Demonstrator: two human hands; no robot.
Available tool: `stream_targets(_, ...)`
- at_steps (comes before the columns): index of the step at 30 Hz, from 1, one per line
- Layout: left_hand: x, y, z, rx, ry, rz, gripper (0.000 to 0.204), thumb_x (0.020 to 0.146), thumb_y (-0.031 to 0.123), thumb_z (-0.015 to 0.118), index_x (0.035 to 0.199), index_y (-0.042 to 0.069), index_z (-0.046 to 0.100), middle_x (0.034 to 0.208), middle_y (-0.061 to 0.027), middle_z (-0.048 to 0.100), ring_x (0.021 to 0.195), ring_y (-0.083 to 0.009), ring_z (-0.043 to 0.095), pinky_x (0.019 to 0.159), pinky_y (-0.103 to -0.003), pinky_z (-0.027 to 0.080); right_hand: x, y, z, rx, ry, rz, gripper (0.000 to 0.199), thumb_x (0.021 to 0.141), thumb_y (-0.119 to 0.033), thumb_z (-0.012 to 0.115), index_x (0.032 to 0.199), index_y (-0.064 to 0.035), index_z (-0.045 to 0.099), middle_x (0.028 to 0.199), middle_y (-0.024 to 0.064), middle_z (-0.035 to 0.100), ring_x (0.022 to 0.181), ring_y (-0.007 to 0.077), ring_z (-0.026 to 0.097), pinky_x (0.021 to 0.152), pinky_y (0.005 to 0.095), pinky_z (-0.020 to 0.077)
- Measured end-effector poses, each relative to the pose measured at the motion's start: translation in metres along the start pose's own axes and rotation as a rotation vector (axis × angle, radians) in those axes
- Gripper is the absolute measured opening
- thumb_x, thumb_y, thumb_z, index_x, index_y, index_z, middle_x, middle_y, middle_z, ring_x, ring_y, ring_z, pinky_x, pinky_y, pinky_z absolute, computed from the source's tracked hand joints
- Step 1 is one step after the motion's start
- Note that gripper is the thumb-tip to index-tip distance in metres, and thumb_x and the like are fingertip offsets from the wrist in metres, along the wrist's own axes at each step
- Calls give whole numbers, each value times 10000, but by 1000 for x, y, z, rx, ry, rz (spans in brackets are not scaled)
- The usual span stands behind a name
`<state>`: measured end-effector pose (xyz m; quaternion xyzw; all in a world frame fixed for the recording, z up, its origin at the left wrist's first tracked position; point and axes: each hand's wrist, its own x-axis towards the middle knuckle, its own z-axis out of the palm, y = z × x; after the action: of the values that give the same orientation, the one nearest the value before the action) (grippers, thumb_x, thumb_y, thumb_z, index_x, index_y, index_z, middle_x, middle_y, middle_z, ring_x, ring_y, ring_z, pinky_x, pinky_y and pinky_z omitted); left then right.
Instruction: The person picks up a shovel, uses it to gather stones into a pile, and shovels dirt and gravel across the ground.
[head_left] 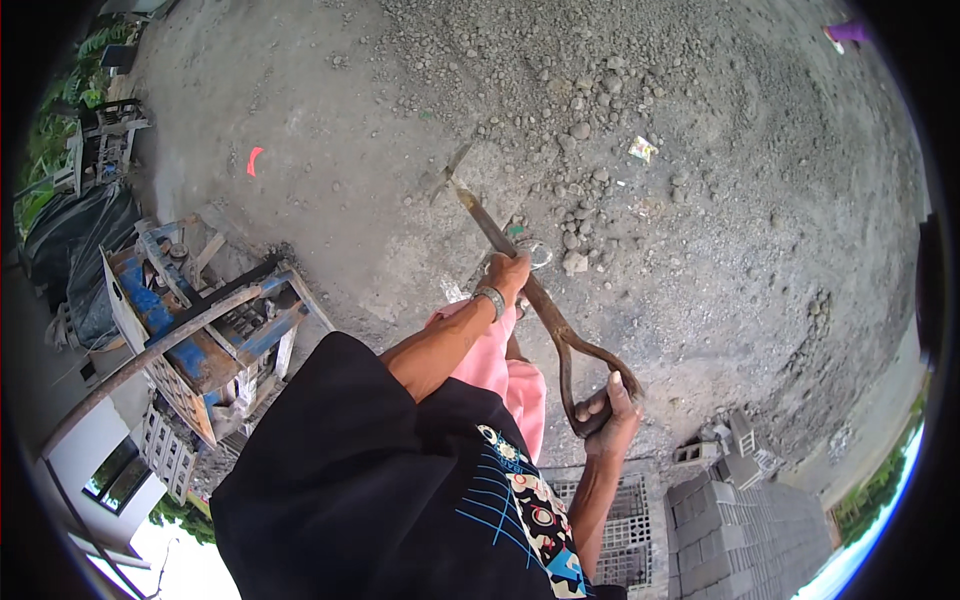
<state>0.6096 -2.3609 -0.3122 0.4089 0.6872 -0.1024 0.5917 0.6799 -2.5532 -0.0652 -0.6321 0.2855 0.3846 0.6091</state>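
Head view — left hand mid-shaft on shovel, right hand on handle.

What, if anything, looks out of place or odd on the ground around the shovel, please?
Two bits of litter stand out on the grey gravel ground: a small pale crumpled wrapper among the stones and a red-orange scrap on the smoother patch. The rusty D-handled shovel itself looks worn, not broken.
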Motion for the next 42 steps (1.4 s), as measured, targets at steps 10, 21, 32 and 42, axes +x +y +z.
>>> stream_targets(10,62,-32,-45,-421,79,-118,376,816,293,604,985,-41,566,885,-176,609,709,-293,610,659,-513,514,41,26,51,-273,-33,45,241,806,-225,740,846,-15,629,518,40,539,371,130,477,360,273,384)
stream_targets(21,-66,38,143,63,-268,261,353,826,314,595,674,-2,554,605,-85,550,588,-181,580,524,-423,461,-36,-29,-69,187,200,-269,421,859,-224,677,1165,44,571,525,30,470,409,162,471,397,307,404)
stream_targets(32,80,238,236,859,9,664,706,754,267,650,1243,-176,397,1121,-295,626,1034,-391,637,881,-418,524,185,4,31,1069,137,18,280,892,-340,671,1068,-129,615,534,4,504,453,179,497,498,364,445)
stream_targets(42,-6,-10,169,747,-366,135,701,777,246,651,1209,-188,309,1036,-327,618,874,-401,679,718,-431,578,4,98,-72,839,463,134,262,949,-380,582,1092,-164,619,516,-2,519,413,184,488,491,372,443)
